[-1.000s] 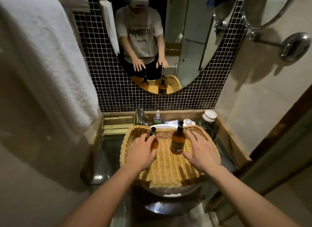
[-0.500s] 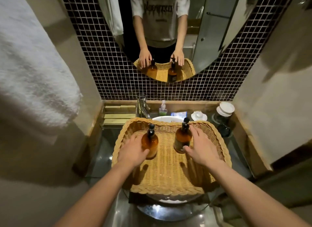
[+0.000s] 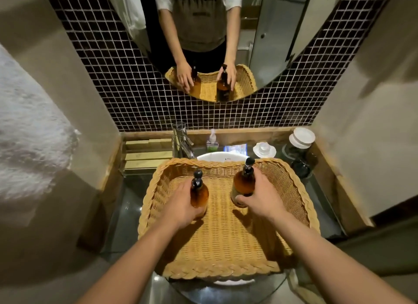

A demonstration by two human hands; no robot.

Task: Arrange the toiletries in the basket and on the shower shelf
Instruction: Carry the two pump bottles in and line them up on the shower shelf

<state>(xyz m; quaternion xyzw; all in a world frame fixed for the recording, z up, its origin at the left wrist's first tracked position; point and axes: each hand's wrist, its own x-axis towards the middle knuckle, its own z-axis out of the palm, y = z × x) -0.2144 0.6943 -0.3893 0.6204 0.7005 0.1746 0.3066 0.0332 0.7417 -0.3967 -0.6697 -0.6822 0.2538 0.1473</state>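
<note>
Woven wicker basket point(image 3: 294, 190) set over washbasin, two amber pump bottles upright inside, left bottle point(image 3: 199, 194) gripped by left hand point(image 3: 181, 207), right bottle point(image 3: 243, 183) gripped by right hand point(image 3: 263, 200)

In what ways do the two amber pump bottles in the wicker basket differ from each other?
The left bottle stands nearer the person, gripped by the left hand; the right bottle stands farther back, gripped by the right hand. The right bottle shows part of a label low on its side; no label shows on the left bottle. Both are amber with dark pump tops, upright inside the basket.
</note>
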